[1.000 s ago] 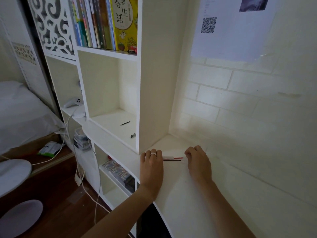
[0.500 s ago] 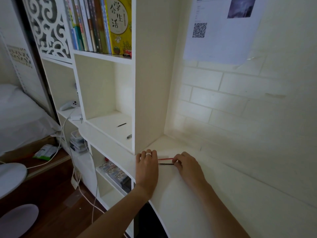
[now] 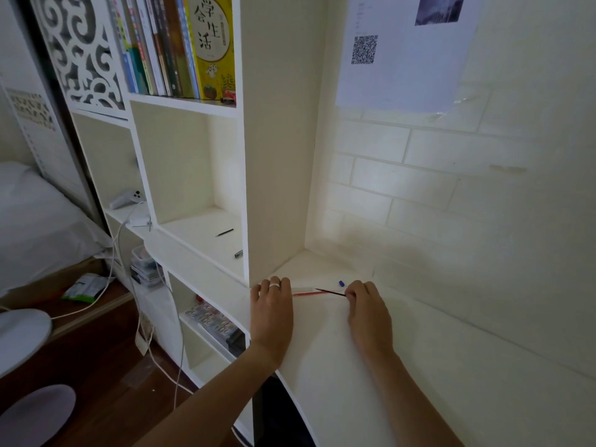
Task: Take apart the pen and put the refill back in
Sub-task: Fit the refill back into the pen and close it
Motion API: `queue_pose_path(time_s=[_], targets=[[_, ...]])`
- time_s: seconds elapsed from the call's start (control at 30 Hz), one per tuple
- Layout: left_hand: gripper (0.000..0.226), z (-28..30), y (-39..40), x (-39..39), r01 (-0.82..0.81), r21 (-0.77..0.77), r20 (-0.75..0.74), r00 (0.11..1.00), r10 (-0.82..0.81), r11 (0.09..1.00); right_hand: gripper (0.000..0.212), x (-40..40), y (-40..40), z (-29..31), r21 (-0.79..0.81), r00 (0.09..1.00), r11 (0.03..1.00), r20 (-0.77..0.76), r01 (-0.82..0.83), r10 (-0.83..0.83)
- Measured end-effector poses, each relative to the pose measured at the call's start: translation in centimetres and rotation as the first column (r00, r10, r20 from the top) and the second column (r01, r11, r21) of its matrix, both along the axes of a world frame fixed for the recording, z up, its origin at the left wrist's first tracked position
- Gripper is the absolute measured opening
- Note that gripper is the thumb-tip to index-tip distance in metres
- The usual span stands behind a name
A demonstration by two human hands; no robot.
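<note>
On the white desk (image 3: pixel 371 382) a clear pen barrel (image 3: pixel 303 289) and a thin red refill (image 3: pixel 309 294) lie side by side between my hands. My left hand (image 3: pixel 272 312), with a ring on one finger, lies flat over their left ends. My right hand (image 3: pixel 367 312) pinches the right end of a thin dark refill (image 3: pixel 330 292), which slants toward the barrel's right end. A small blue cap (image 3: pixel 341 283) lies on the desk just behind the dark refill.
A white bookcase (image 3: pixel 274 156) rises at the desk's left edge, its open shelf holding a dark refill (image 3: pixel 224 232) and a pen part (image 3: pixel 238 253). Books (image 3: pixel 180 46) fill the upper shelf. The brick-pattern wall (image 3: pixel 451 204) bounds the desk behind. Cables (image 3: pixel 142 317) hang lower left.
My right hand has moved to the right, drawing the dark refill out with it, which uncovers the blue cap. My left hand has stayed on the pen parts.
</note>
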State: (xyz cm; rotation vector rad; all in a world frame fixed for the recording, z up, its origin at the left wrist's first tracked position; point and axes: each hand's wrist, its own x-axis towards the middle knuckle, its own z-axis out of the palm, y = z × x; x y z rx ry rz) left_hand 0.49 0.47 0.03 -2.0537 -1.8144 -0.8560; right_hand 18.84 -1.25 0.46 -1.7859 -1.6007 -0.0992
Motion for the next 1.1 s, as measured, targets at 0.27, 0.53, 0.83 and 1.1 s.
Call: queue_pose_path(time_s=[0.27,0.53,0.83,1.1], targets=[[0.023,-0.3,0.3,0.0,0.030,-0.001,-0.020,0.999,-0.030,1.000,0.012,-0.3,-0.2,0.2,0.049,0.998,0.998,0.046,-0.046,0.044],[0.021,0.0,0.1,-0.1,0.060,0.010,-0.049,0.997,-0.059,0.998,0.034,-0.5,-0.3,0.2,0.081,0.987,0.996,0.160,-0.029,0.016],[0.022,0.0,-0.1,0.0,0.194,0.060,-0.044,0.981,-0.191,0.979,0.012,-1.3,-0.2,0.0,0.091,0.967,0.975,0.178,-0.203,0.185],[0.023,0.0,-0.2,-0.1,0.160,0.034,-0.022,0.987,-0.159,0.987,0.017,-0.9,-0.2,-0.1,0.122,0.990,0.983,0.039,-0.136,0.132]])
